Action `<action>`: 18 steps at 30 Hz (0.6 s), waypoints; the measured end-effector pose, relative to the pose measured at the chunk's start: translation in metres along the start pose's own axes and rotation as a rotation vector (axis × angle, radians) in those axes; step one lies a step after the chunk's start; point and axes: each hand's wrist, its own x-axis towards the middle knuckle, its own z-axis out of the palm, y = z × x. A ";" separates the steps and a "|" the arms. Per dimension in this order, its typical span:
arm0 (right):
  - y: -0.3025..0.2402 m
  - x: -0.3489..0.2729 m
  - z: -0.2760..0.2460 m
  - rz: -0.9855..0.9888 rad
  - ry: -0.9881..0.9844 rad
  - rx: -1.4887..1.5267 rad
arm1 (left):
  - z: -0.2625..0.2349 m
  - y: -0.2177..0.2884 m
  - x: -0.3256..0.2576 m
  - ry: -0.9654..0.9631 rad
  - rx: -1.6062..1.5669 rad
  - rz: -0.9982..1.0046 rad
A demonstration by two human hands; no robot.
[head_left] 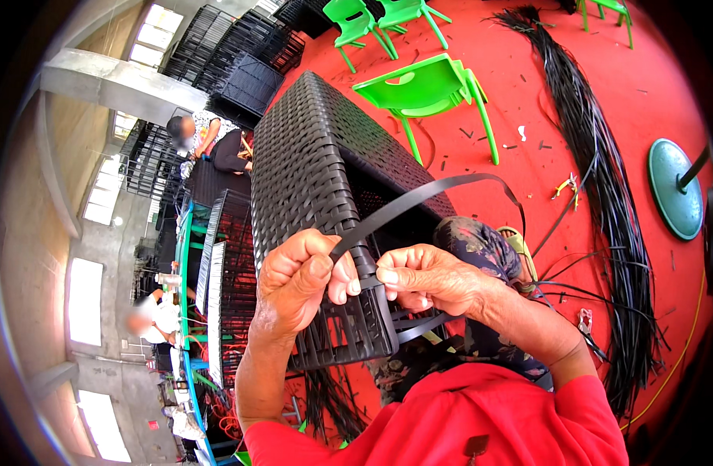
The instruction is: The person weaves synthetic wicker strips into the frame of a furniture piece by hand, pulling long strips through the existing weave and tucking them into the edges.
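A black woven rattan furniture piece, box-shaped, stands tilted in front of me; its near end is bare frame bars. My left hand is closed, pinching a flat black plastic strip beside the corner bar. From there the strip arcs up and to the right, then bends down behind my right forearm. My right hand is closed at the bar's other side, thumb and forefinger pinching the strip where it passes around the bar. Its fingertips partly hide that spot.
Green plastic chairs stand on the red floor ahead. A long bundle of black strips lies to the right, near pliers and a round teal stand base. At left, two people work among stacked black frames.
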 end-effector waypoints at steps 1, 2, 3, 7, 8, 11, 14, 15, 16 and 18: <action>0.001 0.000 0.002 -0.005 0.023 -0.008 | 0.000 -0.001 -0.001 0.002 0.013 -0.004; 0.001 0.000 0.006 -0.013 0.040 -0.015 | 0.000 0.002 -0.001 0.003 0.033 -0.009; 0.001 -0.001 0.008 -0.038 0.042 -0.027 | 0.000 0.003 -0.002 0.003 0.054 -0.014; 0.008 0.001 0.009 -0.060 -0.006 -0.013 | -0.001 0.000 -0.002 0.001 0.041 -0.019; 0.007 0.002 0.011 -0.078 0.006 -0.042 | -0.001 0.000 -0.003 0.003 0.037 -0.019; 0.008 0.003 0.013 -0.124 0.038 -0.099 | 0.001 0.001 -0.002 0.046 0.056 -0.009; 0.008 0.004 0.013 -0.154 0.041 -0.110 | 0.008 0.002 0.003 0.127 0.093 0.025; 0.008 0.004 0.013 -0.141 0.045 -0.115 | 0.006 0.000 0.003 0.125 0.074 0.037; 0.008 0.004 0.013 -0.129 0.049 -0.121 | 0.004 -0.001 0.003 0.123 0.056 0.050; 0.008 0.004 0.012 -0.116 0.031 -0.085 | 0.004 -0.002 0.004 0.126 0.040 0.061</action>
